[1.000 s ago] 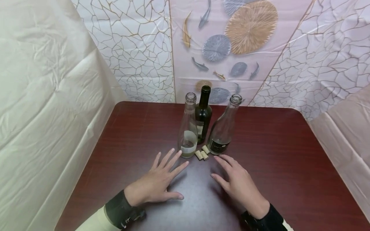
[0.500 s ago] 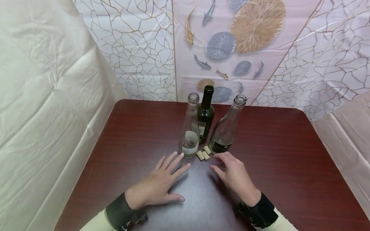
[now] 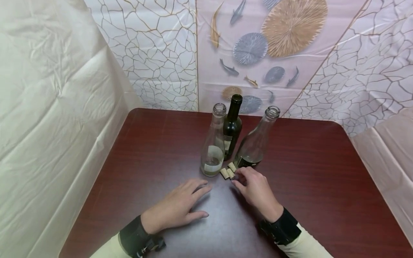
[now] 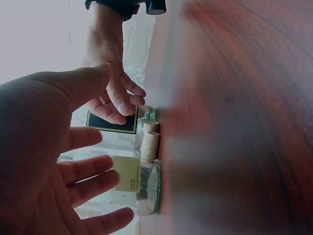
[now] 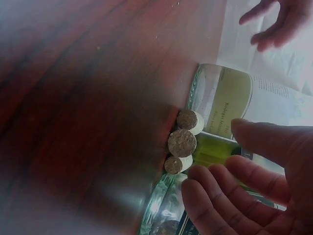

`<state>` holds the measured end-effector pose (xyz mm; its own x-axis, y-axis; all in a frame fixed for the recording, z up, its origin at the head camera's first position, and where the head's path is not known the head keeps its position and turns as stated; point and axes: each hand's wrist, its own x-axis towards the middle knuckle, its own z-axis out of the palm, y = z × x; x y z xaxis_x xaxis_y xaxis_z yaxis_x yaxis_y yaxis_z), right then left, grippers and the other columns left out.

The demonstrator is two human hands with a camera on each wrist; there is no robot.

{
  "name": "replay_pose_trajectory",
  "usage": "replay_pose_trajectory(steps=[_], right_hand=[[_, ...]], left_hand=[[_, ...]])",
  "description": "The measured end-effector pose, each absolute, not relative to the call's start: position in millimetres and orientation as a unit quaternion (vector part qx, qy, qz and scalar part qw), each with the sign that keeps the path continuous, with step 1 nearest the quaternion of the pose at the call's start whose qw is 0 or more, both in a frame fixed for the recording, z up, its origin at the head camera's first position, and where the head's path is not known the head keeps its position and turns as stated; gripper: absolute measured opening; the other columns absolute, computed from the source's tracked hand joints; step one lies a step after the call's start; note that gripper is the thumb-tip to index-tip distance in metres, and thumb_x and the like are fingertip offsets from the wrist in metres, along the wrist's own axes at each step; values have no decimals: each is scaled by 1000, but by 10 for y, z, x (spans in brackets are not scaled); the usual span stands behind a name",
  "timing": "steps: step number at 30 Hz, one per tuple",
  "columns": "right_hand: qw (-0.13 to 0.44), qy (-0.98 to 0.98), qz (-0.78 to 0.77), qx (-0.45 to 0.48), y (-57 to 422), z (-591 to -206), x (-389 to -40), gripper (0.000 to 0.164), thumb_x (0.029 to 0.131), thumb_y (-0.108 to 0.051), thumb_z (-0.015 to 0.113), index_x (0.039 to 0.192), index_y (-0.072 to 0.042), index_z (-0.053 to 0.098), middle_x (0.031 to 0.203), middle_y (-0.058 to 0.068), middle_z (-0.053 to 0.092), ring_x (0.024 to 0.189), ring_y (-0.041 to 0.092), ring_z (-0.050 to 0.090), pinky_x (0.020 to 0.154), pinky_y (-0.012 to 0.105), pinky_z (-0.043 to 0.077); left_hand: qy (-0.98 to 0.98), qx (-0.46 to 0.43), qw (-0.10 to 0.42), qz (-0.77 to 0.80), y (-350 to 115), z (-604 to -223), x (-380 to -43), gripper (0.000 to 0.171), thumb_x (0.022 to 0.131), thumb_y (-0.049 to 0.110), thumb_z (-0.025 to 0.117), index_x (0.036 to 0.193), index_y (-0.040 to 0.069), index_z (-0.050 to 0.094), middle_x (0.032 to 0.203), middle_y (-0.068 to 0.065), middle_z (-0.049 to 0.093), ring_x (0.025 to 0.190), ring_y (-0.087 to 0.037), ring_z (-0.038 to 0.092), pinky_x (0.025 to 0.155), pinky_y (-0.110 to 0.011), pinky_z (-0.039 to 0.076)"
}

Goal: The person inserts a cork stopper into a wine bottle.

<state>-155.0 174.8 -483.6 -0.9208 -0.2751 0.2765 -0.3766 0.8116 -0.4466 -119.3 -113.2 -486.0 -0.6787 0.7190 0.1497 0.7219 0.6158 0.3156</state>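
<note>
Three corks (image 3: 224,173) lie on the table in front of a group of bottles. My right hand (image 3: 258,190) hovers just right of them, thumb and fingers apart; in the right wrist view its fingertips (image 5: 193,188) are close to the cork ends (image 5: 182,143) with nothing between them. My left hand (image 3: 177,204) is held over the table nearer to me, fingers loosely bent and empty. Behind the corks stand a clear bottle with a pale label (image 3: 213,157), a dark green bottle (image 3: 233,129) and a clear bottle with a black label (image 3: 255,147), partly hidden by my right hand.
The reddish-brown table (image 3: 155,143) has a far edge just behind the bottles. Beyond it hangs a patterned cloth (image 3: 161,53), and a plain pale sheet (image 3: 55,107) hangs along the left side. The bottles stand upright and close together.
My right hand has moved slightly left, closer to the corks, its fingers bending. My left hand has drawn back a little from the pale-label bottle, and its spread fingers have relaxed. The view has shifted slightly.
</note>
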Motion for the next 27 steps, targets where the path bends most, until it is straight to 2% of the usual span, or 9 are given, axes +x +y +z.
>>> replay_pose_trajectory(steps=[8,21,27], right_hand=[[102,-954,233,157,1669,-4823,-1622,18,87,-16,86,98,-10,73,86,2,72,78,19,70,72,43,59],[89,-968,186,140,1582,-4856,-1661,21,85,-15,86,99,-8,71,85,6,72,79,27,73,70,47,59],[93,-971,173,139,1563,-4891,-1658,16,87,-15,84,96,-10,72,84,5,71,76,28,72,67,47,59]], left_hand=[[-896,-403,-7,-183,-1125,-4874,-1181,70,100,62,59,154,18,50,158,-7,49,146,-21,47,119,-45,45],[-901,-390,-26,-188,-1103,-4874,-1156,67,100,60,60,152,20,52,159,-7,48,147,-21,46,119,-45,44],[-900,-391,-27,-190,-1103,-4884,-1157,67,100,61,59,152,19,53,159,-7,48,148,-21,46,119,-45,44]])
